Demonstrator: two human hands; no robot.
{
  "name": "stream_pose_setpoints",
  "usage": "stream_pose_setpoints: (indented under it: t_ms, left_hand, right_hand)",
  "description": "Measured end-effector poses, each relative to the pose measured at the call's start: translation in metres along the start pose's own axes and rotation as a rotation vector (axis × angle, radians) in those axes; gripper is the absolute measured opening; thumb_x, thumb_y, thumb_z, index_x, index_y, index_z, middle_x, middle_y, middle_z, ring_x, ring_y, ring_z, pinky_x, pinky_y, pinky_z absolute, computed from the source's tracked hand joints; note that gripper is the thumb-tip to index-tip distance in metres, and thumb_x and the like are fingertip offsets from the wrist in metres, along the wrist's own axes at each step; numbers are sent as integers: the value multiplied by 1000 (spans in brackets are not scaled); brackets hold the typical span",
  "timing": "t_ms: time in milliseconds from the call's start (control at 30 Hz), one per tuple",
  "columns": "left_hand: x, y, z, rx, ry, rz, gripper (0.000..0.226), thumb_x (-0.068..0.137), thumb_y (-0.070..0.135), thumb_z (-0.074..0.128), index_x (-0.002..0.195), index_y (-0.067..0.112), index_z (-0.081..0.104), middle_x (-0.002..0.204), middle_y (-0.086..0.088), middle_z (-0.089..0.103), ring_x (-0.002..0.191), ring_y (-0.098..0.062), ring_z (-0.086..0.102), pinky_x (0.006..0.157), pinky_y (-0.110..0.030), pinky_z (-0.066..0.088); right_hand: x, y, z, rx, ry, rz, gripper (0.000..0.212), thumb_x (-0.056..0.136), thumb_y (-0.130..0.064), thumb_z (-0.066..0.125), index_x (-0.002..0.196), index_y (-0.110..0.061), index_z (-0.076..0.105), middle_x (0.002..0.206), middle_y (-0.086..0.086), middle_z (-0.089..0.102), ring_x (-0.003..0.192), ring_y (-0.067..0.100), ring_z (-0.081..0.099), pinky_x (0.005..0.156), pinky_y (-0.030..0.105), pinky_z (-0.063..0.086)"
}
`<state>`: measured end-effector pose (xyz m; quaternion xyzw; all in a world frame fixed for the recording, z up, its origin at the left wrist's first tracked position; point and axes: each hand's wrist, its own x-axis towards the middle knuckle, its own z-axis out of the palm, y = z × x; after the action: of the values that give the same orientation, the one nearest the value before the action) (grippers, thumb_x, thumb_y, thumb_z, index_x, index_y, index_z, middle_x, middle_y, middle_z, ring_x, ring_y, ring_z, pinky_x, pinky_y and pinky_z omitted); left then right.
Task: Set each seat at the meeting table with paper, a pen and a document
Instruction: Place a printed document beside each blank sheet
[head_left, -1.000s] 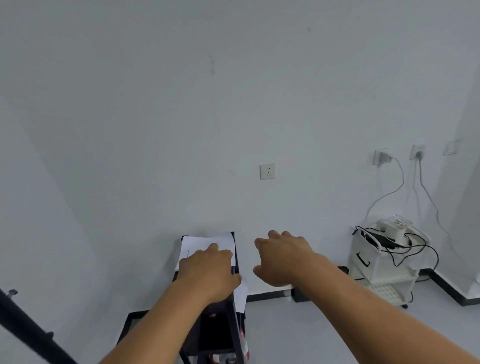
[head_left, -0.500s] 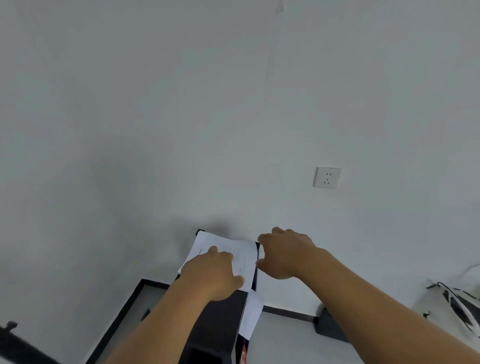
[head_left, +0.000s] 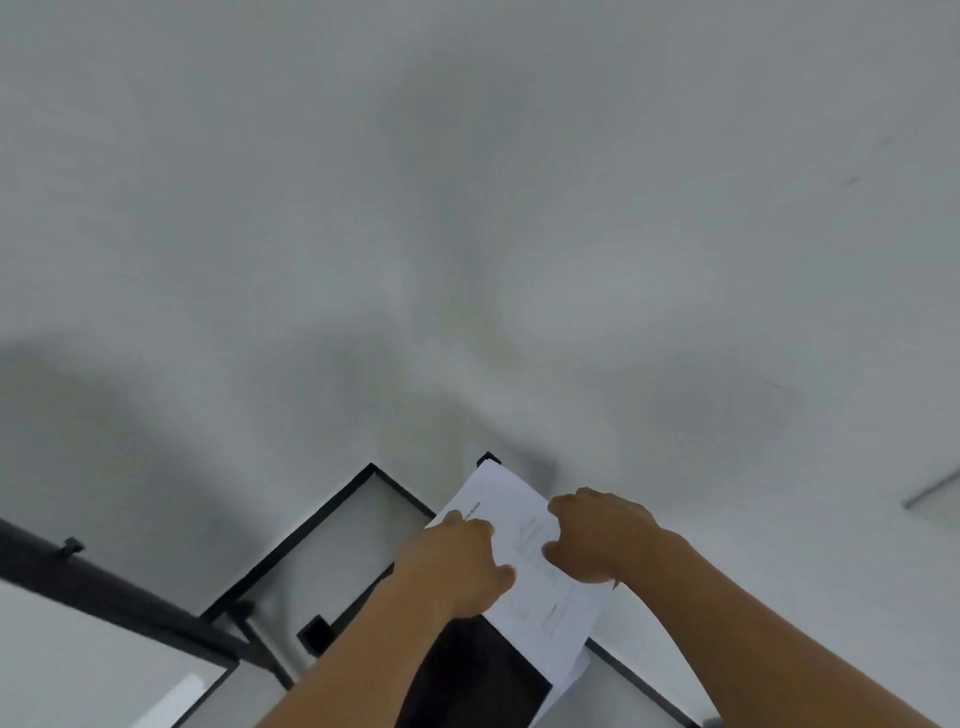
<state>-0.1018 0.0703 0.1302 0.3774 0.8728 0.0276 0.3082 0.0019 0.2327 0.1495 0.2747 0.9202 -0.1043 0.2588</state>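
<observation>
A stack of white printed paper sheets (head_left: 545, 608) lies on top of a narrow black stand (head_left: 467, 675) against the wall, and its lower corner hangs past the stand's right edge. My left hand (head_left: 457, 566) presses down on the left part of the sheets, thumb pointing right. My right hand (head_left: 605, 540) sits on the right part of the stack with its fingers curled onto the paper. No pen and no meeting table are in view. The picture is blurred.
A white wall (head_left: 467, 234) fills most of the view. Left of the stand, black skirting (head_left: 317, 525) frames a patch of grey floor. A dark bar (head_left: 104, 587) crosses the lower left above a white surface (head_left: 78, 670).
The view has swung left and down, so the socket and the cart have left the frame. My right hand moved onto the sheets. My left hand stayed pressed on them.
</observation>
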Motion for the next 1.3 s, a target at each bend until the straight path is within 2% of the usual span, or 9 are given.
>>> stream_pose_setpoints:
  t_ms: [233,333,467,533,700,800,967,1133,1300]
  left_hand:
    - [49,-17,44,-209,-54,-219,63,106,57,52,159,23,49,154,-3,50,135,-28,59,111,-45,53]
    - [60,-14,63,-330,-71,-316,62,104,54,55,158,24,51,156,-2,51,137,-25,59,112,-42,52]
    - [73,-7,86,-528,-47,-458,65,105,49,59,164,24,47,163,1,48,143,-21,55,117,-36,49]
    - [79,-1,98,-611,-41,-528,66,105,48,60,164,23,48,166,1,47,146,-20,54,119,-35,47]
    - [100,13,115,-809,49,-688,58,105,40,62,159,22,52,162,2,53,137,-20,61,116,-35,51]
    - [109,21,120,-916,126,-784,54,104,34,62,156,20,55,160,1,53,132,-18,61,106,-30,53]
    - [115,22,130,-1048,287,-917,50,103,23,61,152,15,55,130,6,59,95,-5,62,65,-18,48]
    - [120,21,140,-1188,365,-1021,46,103,20,62,148,13,54,137,-1,63,100,-9,65,63,-20,49]
    - [128,12,146,-1359,420,-1097,22,101,10,63,121,15,57,119,1,73,96,-15,72,58,-21,52]
  right_hand:
    - [104,1,25,-112,-112,-179,50,102,-47,51,148,-26,52,142,1,56,126,25,60,101,41,53]
    - [131,11,32,-147,-128,-233,47,103,-44,50,144,-22,54,137,3,56,123,26,59,94,39,52]
    - [169,32,45,-213,-189,-312,51,106,-47,49,149,-20,51,144,5,54,129,27,57,101,39,52]
    - [182,42,53,-232,-217,-342,46,106,-45,49,144,-18,53,141,6,54,127,26,57,95,37,50]
    - [210,62,64,-241,-236,-391,44,107,-45,49,140,-16,53,140,6,53,123,24,57,88,35,48]
    - [226,74,71,-235,-239,-418,48,108,-46,50,143,-14,50,143,7,52,125,25,58,95,35,52]
    - [241,75,81,-125,-252,-401,62,107,-50,52,153,-10,38,145,11,50,127,27,58,99,37,54]
    - [252,67,91,25,-246,-371,58,107,-45,59,143,-5,38,136,14,55,113,27,64,85,33,52]
    - [265,65,102,210,-230,-276,56,101,-39,68,136,-4,41,132,15,59,111,30,65,90,38,57]
